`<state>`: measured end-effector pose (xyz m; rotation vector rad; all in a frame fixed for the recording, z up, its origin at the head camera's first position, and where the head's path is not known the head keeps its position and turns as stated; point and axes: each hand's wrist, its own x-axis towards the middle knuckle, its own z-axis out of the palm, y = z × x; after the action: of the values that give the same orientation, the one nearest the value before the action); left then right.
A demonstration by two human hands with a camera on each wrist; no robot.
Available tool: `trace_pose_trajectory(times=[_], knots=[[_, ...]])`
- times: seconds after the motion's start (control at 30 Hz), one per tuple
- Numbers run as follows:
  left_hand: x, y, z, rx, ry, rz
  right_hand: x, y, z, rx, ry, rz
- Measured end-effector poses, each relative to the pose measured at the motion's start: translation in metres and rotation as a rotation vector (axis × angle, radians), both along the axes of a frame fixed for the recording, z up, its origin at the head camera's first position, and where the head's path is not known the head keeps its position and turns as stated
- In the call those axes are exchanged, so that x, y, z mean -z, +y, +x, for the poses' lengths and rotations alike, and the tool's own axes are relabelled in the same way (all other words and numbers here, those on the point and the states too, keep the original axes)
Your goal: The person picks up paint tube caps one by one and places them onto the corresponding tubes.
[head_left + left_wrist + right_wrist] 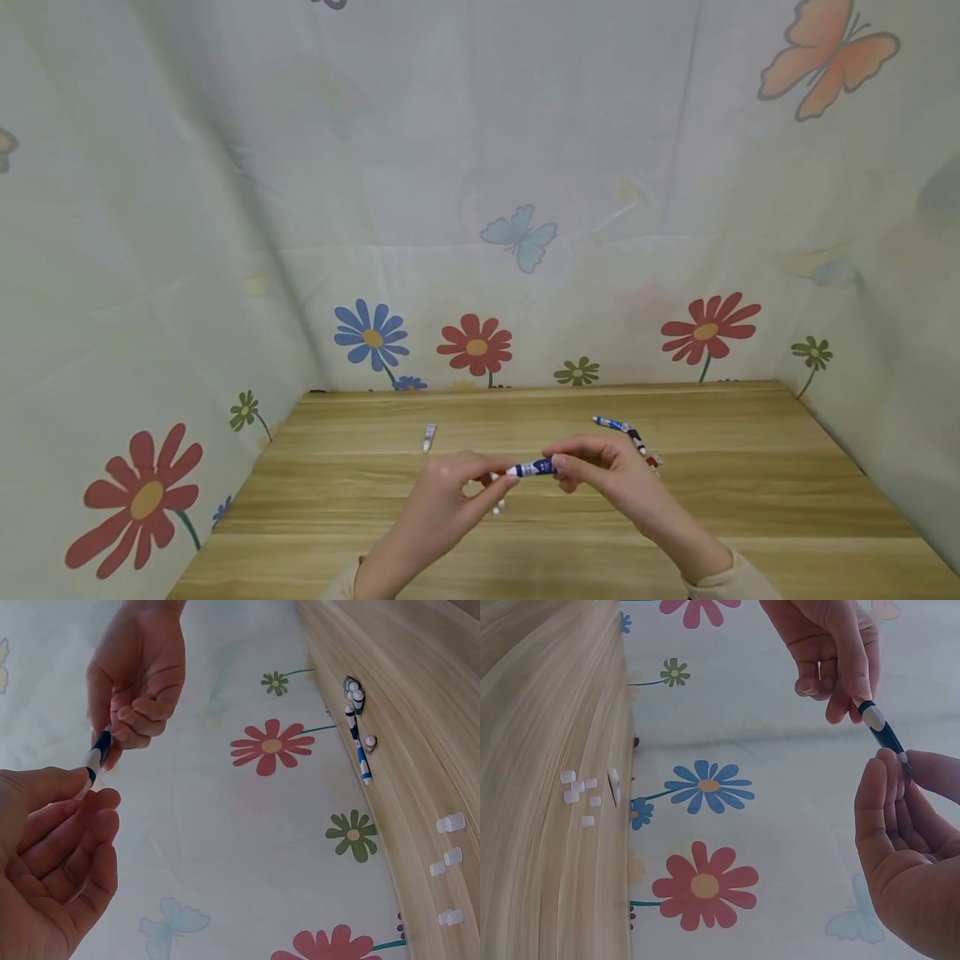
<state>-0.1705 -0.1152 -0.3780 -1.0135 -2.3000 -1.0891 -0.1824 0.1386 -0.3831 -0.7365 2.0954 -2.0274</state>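
Note:
A small blue-and-white paint tube [534,468] is held level over the middle of the table, between both hands. My left hand [450,492] pinches its white cap end between thumb and finger. At the other, flat end, my right hand [615,475] grips the tube with thumb and fingertips. The left wrist view shows the same tube [97,756] slanting between the two hands, the left fingers hiding the cap. From the right wrist, the tube's dark blue body [885,733] shows plainly, its tail tucked between thumb and fingers.
Several loose white caps [571,796] lie on the wooden table [360,517], partly behind my left hand in the head view. A pale tube [429,437] lies at the back left. Back right, blue tubes [611,423] and a red one [654,460] lie grouped. Flowered cloth [585,317] encloses the table.

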Motion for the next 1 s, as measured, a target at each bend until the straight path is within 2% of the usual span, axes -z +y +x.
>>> trace_pose_trajectory(times=[0.17, 0.37, 0.57, 0.73, 1.0], knots=[[0.001, 0.000, -0.001, -0.007, 0.016, 0.002, 0.000, 0.001, -0.001, 0.038, -0.007, 0.024], [0.004, 0.000, -0.002, -0.026, 0.012, -0.013, 0.001, 0.004, 0.000, 0.124, -0.003, 0.072], [0.003, -0.005, -0.002, -0.109, -0.001, -0.024, 0.006, 0.010, -0.003, 0.168, -0.007, 0.085], [0.007, -0.010, -0.006, -0.170, 0.004, -0.025, 0.012, 0.015, -0.005, 0.211, -0.016, 0.103], [0.017, -0.025, -0.024, -0.351, 0.117, -0.024, 0.016, 0.024, -0.012, 0.321, 0.054, 0.116]])
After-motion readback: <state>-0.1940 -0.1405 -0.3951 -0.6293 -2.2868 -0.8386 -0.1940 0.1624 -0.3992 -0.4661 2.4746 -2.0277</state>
